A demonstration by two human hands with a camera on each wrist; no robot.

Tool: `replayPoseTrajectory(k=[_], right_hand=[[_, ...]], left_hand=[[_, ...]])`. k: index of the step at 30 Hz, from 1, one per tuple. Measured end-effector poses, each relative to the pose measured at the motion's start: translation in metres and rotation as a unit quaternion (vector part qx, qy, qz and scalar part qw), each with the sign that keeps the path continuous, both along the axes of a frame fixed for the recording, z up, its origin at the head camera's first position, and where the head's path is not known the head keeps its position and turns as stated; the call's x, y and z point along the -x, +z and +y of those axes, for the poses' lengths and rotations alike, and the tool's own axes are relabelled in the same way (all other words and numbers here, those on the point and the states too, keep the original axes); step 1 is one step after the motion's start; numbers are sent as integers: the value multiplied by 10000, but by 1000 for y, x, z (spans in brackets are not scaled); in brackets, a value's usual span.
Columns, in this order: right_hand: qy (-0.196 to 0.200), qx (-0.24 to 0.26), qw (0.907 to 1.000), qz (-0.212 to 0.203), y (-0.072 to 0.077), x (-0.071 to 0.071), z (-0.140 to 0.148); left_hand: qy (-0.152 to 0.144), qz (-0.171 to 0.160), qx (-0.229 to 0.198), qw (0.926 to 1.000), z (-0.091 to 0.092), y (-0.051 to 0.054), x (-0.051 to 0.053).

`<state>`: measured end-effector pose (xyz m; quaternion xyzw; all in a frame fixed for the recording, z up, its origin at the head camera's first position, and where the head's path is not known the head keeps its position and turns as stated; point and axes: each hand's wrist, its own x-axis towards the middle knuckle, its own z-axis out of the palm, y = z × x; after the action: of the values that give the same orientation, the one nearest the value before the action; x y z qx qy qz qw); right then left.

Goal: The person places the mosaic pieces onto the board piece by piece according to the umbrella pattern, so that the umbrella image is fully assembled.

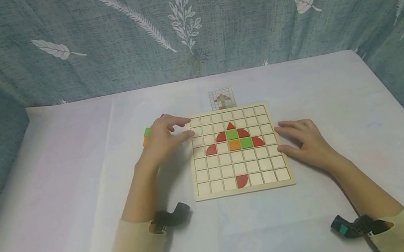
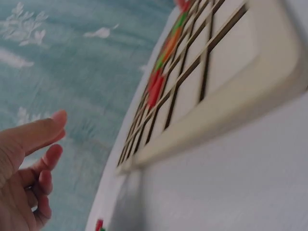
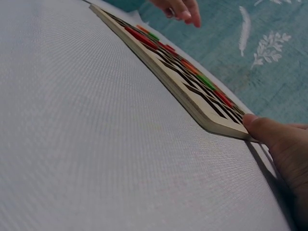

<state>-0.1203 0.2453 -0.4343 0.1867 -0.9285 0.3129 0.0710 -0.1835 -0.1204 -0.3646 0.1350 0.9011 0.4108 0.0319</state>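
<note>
A pale wooden grid board (image 1: 214, 173) lies flat on the table. Set in its cells are a red triangle (image 1: 230, 126), an orange square (image 1: 234, 145), two green squares (image 1: 231, 134) and several red quarter-circle pieces (image 1: 211, 149). Over the board's upper left edge hovers my left hand (image 1: 164, 139), thumb and fingers apart; the left wrist view (image 2: 29, 168) shows nothing between them. My right hand (image 1: 306, 143) rests at the right edge, and its thumb (image 3: 257, 126) touches the rim in the right wrist view.
Loose green (image 1: 147, 132) and orange (image 1: 145, 141) pieces lie behind my left hand, partly hidden, with a bit of red beyond. A small pattern card (image 1: 222, 98) lies at the board's far edge. Patterned teal cloth (image 1: 246, 10) hangs behind the white table (image 1: 75, 189).
</note>
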Motion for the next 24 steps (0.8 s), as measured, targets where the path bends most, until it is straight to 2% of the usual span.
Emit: replayPoseTrajectory(k=[3, 8, 11, 14, 19, 22, 24], right_hand=[[7, -5, 10000, 36, 1, 0, 0], [20, 6, 9999, 101, 2, 0, 0], [8, -28, 9999, 97, 1, 0, 0], [25, -13, 9999, 103, 0, 0, 0], [30, 13, 9999, 137, -1, 0, 0], [17, -8, 9999, 107, -1, 0, 0], [5, -24, 10000, 65, -2, 0, 1]], left_hand=[[221, -77, 157, 9996, -11, 2, 5], [612, -571, 270, 9961, -25, 2, 14], [809, -945, 319, 9917, -34, -3, 17], [990, -1172, 575, 9865, -41, -10, 18], [1362, -1143, 1208, 9766, -45, -19, 16], [1544, -1118, 1245, 9737, -45, -23, 16], [1556, -1085, 1223, 9742, -44, -26, 17]])
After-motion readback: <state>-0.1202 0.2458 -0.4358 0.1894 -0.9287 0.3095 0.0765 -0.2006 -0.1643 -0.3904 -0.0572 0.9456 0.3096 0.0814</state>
